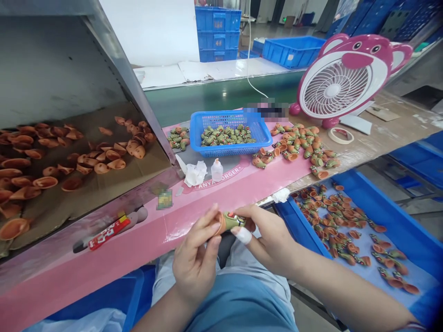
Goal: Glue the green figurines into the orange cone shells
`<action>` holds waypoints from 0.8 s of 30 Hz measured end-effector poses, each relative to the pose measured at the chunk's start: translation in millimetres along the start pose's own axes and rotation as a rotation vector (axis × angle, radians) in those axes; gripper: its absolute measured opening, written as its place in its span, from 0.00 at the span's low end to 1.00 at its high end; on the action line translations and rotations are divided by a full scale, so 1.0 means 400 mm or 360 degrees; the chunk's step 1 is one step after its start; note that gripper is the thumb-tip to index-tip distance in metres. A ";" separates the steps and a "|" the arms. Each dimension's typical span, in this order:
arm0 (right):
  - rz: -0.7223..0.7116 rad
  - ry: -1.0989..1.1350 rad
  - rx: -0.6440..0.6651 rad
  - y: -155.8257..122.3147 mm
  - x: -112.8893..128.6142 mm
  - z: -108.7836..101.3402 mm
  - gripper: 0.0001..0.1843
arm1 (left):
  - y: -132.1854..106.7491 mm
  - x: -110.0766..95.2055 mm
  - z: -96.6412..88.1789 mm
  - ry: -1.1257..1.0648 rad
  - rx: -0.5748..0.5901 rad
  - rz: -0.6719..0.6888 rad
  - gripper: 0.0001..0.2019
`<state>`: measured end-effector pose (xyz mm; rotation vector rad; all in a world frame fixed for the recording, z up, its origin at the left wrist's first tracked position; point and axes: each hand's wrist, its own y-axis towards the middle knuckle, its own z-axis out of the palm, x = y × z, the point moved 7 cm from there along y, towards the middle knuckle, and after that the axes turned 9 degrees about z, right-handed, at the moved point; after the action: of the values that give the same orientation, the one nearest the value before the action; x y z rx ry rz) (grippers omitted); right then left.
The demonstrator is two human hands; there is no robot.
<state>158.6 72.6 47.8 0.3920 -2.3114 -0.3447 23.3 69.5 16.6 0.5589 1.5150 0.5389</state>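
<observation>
Between my hands, over my lap at the pink bench edge, is a small painted figure (229, 222) with a green body and a flared orange cup end. My left hand (195, 251) closes its fingers on the orange end. My right hand (272, 233), its thumb wrapped in white tape, grips the green end; its fingers partly hide that end. Beyond them a small squeeze bottle (217, 170) stands beside crumpled white tissue (195, 174). Farther back, a blue basket (228, 151) holds many small green pieces. Joined green and orange figures (294, 140) lie heaped to its right.
At left, an open-fronted booth contains loose orange cups (44, 182). A pink fan (334, 87) and a tape roll (341, 135) stand at right. Below them sits a blue crate (391, 207) of figures. A red packet (109, 233) lies near the left front edge.
</observation>
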 end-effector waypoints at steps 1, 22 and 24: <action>0.0036 0.0008 -0.0052 -0.001 -0.004 -0.004 0.10 | 0.001 0.010 0.000 -0.0015 0.0012 -0.0058 0.14; -0.0060 0.0048 0.0122 0.009 -0.023 0.009 0.14 | 0.017 0.079 0.016 -0.0204 0.0274 -0.0784 0.03; -0.0060 0.0032 0.0140 0.009 -0.023 0.010 0.14 | 0.015 0.086 0.015 -0.0240 0.0267 -0.0839 0.02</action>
<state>161.5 79.9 40.5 0.4812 -2.3074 -0.2567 29.1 96.0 -6.0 0.2978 1.4941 -0.0369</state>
